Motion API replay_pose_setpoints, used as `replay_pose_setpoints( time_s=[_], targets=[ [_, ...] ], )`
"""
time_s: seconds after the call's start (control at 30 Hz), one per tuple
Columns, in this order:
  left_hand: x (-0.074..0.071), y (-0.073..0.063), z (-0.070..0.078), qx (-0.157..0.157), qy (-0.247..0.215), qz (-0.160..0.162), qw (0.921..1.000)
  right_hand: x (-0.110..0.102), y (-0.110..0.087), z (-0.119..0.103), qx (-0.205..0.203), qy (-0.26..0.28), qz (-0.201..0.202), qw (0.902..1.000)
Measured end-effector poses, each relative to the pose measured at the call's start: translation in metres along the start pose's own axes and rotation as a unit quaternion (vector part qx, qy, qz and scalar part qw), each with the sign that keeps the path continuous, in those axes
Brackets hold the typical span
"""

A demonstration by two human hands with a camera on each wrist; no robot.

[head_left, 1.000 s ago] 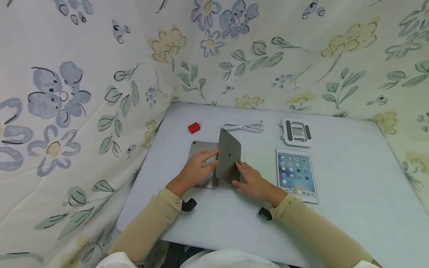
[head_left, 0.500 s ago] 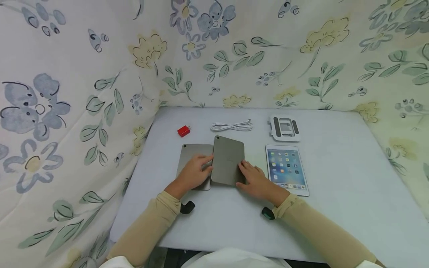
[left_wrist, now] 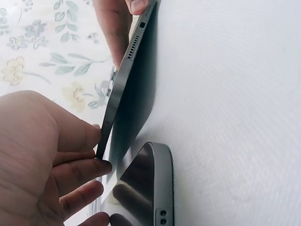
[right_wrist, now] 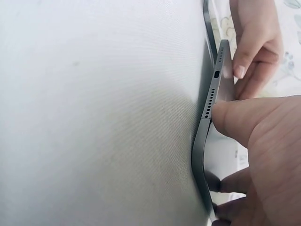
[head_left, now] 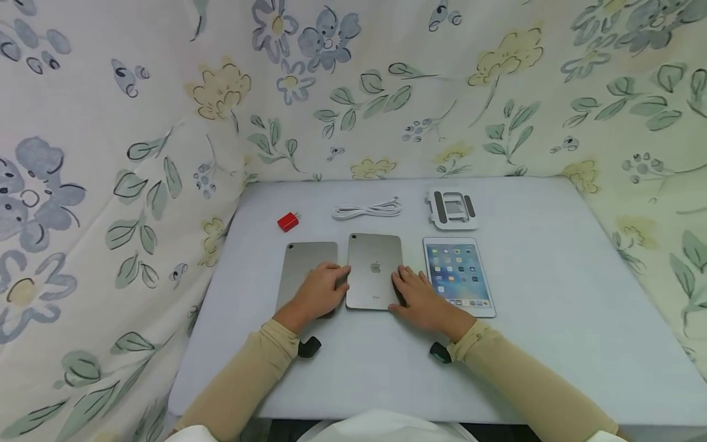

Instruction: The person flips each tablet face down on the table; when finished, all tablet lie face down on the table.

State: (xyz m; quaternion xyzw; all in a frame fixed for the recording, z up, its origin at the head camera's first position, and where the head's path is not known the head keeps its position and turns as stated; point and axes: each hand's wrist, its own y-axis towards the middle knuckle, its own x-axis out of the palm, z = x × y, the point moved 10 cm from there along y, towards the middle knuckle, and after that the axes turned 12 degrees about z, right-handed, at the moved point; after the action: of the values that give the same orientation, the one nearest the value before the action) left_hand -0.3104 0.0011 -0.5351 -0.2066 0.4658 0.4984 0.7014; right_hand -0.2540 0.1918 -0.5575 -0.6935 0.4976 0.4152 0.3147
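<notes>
A grey tablet (head_left: 371, 288) with an apple logo lies back up in the middle of the table, between both hands. My left hand (head_left: 316, 292) pinches its left edge, thumb above and fingers below; in the left wrist view this edge of the tablet (left_wrist: 116, 92) is tilted up off the cloth. My right hand (head_left: 424, 302) holds the opposite side, thumb near the lower corner and fingers along the edge; in the right wrist view that corner (right_wrist: 199, 150) sits at the cloth. Beneath my left forearm and hand, a second grey tablet (head_left: 301, 264) lies back up, partly hidden.
A white tablet (head_left: 459, 273), its screen lit with icons, lies right of my right hand. Along the back are a red charger plug (head_left: 288, 221), a coiled white cable (head_left: 367, 210) and a white folding stand (head_left: 453, 210). Floral fabric (head_left: 353, 110) hangs behind the table.
The grey tablet has swung down from standing on its edge to nearly flat, back up, its left side lowered by my left hand. The head view has shifted slightly.
</notes>
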Motion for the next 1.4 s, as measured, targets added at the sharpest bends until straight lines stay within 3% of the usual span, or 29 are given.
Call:
replay_pose_setpoints(
  time_s=[0.47, 0.6, 0.87, 1.0, 1.13, 1.23, 1.4],
  targets=[
    [0.008, 0.004, 0.026, 0.085, 0.096, 0.009, 0.9917, -0.005, -0.010, 0.006, -0.003, -0.026, -0.001, 0.9997],
    [0.011, 0.006, 0.033, 0.099, 0.123, 0.000, 0.9875, -0.007, -0.013, 0.007, -0.002, -0.027, -0.003, 0.9996],
    [0.019, 0.011, 0.051, 0.111, 0.189, -0.036, 0.9750, -0.017, -0.013, 0.016, -0.001, -0.086, 0.034, 0.9957],
    [0.023, 0.013, 0.063, 0.113, 0.165, -0.054, 0.9783, -0.029, -0.014, 0.020, -0.012, -0.086, 0.061, 0.9943],
    [0.029, 0.015, 0.086, 0.156, 0.120, -0.067, 0.9781, -0.048, -0.017, 0.038, -0.010, -0.098, 0.096, 0.9904],
    [0.039, 0.014, 0.102, 0.184, 0.111, -0.094, 0.9722, -0.061, -0.024, 0.060, 0.018, -0.105, 0.109, 0.9883],
    [0.065, 0.019, 0.125, 0.200, 0.119, -0.144, 0.9619, -0.075, -0.048, 0.104, 0.089, -0.097, 0.118, 0.9843]
  ],
)
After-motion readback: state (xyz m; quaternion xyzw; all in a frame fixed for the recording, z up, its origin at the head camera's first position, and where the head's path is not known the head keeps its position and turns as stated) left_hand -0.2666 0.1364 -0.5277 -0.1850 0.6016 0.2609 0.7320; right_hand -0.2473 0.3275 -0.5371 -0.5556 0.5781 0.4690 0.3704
